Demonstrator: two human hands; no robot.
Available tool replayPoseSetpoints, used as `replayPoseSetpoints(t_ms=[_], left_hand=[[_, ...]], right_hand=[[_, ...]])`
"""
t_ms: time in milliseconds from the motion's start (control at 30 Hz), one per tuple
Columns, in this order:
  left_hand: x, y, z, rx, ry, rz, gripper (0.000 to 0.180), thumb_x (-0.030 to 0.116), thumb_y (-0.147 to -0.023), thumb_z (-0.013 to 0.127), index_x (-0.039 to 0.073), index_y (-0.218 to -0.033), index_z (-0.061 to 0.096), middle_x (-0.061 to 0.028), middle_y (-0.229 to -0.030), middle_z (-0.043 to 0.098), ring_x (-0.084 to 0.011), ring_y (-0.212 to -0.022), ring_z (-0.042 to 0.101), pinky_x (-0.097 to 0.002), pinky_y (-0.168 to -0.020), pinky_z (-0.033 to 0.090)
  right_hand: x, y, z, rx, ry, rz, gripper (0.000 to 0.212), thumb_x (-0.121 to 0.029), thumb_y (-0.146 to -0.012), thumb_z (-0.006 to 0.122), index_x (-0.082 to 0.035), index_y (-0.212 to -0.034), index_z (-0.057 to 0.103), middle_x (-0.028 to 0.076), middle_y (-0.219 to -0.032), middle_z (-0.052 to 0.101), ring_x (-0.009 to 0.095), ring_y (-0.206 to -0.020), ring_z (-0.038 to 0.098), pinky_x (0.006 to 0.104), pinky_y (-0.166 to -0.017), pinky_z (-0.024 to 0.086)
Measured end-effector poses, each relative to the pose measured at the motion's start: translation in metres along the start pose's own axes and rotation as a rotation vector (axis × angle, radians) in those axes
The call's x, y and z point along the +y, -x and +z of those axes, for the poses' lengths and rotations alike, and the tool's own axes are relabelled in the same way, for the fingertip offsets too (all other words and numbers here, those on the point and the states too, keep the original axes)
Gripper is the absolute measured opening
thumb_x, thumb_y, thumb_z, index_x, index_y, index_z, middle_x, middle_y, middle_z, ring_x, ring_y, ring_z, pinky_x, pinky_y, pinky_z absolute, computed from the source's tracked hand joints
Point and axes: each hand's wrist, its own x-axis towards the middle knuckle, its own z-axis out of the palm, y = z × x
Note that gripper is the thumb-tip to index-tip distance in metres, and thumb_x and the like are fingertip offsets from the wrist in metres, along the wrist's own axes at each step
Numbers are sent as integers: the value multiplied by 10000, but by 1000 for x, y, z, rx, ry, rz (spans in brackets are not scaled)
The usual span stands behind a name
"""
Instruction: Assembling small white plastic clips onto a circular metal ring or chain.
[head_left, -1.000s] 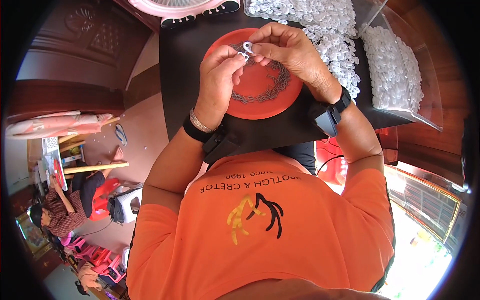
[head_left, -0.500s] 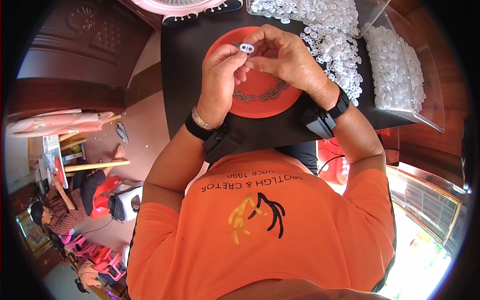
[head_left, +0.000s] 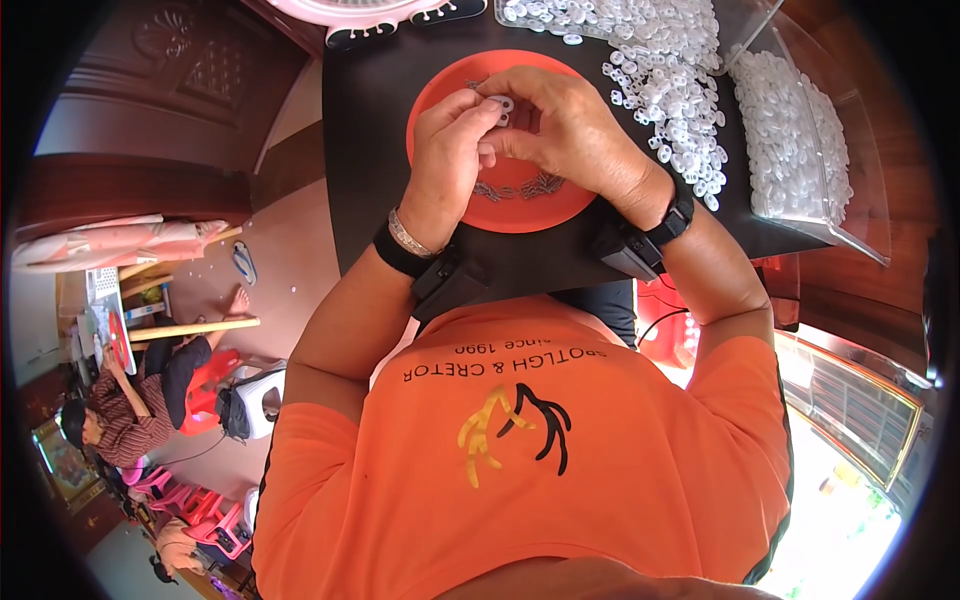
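Over an orange-red plate (head_left: 440,185), a small white plastic piece with dark holes (head_left: 504,106) is pinched between the thumb and fingers of my left hand (head_left: 445,140). My right hand (head_left: 565,125) curls around its other side, thumb below and index finger above, close to my left fingertips. What my right fingers grip is hidden. Small grey metal pieces (head_left: 540,187), slim like pins or screws, lie on the plate, partly covered by my hands.
Right of the plate, a loose heap of white plastic pieces (head_left: 680,130) spreads over the black table (head_left: 370,150). Clear containers (head_left: 790,140) hold more. A pink-white fan base (head_left: 350,20) stands at the far edge. A person (head_left: 125,420) sits at the left.
My right hand has come lower and closed in around the white piece, covering more of it. The piece has tilted and moved slightly toward the right.
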Motion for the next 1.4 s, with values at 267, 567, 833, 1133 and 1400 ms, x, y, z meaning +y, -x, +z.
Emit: replayPoseSetpoints(t_ms=[267, 567, 833, 1133, 1400], left_hand=[[-3, -1, -3, -6, 12, -4, 247, 224, -878, 491, 16, -800, 598, -21, -649, 561, -67, -507, 487, -182, -452, 362], [-2, 1, 1, -36, -16, 14, 253, 200, -903, 447, 16, -783, 571, -27, -640, 564, -87, -537, 503, -203, -508, 364], [-4, -2, -1, -53, 10, 93, 229, 182, -892, 476, 11, -790, 587, -27, -647, 557, -74, -530, 490, -199, -486, 367], [1, 0, -2, -85, -66, 110, 218, 195, -891, 462, 28, -850, 596, -33, -676, 557, -86, -562, 487, -204, -516, 357], [0, -2, -2, -73, -57, 97, 190, 165, -876, 489, 33, -788, 595, -7, -639, 547, -58, -537, 475, -184, -491, 352]], right_hand=[[6, 2, 2, 57, 124, -87, 209, -128, -732, 699, -26, -891, 609, 113, -735, 647, 273, -682, 641, 318, -600, 509], [1, 3, -3, 47, 103, -50, 132, -107, -744, 665, -38, -843, 612, 104, -718, 644, 267, -670, 640, 322, -577, 506], [3, 2, -8, 109, 77, -165, 121, -83, -718, 656, -44, -829, 628, 101, -706, 633, 288, -653, 626, 343, -598, 499], [-26, 0, -136, 983, 1036, 53, 325, -75, -745, 628, -53, -1069, 608, 159, -1143, 555, 324, -1047, 509, 403, -882, 421], [49, -6, -110, 430, 864, 83, 149, -186, -769, 619, -107, -880, 679, 109, -898, 642, 307, -923, 567, 373, -812, 449]])
